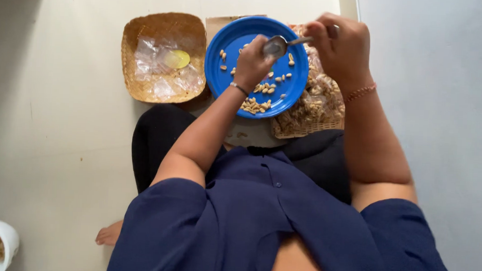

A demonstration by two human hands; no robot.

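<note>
A right hand [340, 45] closes its fingers round the handle of a metal spoon [280, 44], bowl held above a blue plate [231, 43] — the left hand [253, 63] bunched beside the bowl, fingertips pinched together, whatever they hold too small to tell. Shelled peanuts [259, 101] lie scattered over the plate. A woven tray [142, 33] with clear plastic bags sits to its left — another basket of nuts [318, 109] lies partly under its right edge.

Right hand [340, 45] holds a spoon [280, 44] over the blue plate [231, 37] (peanuts [256, 104] scattered).
</note>
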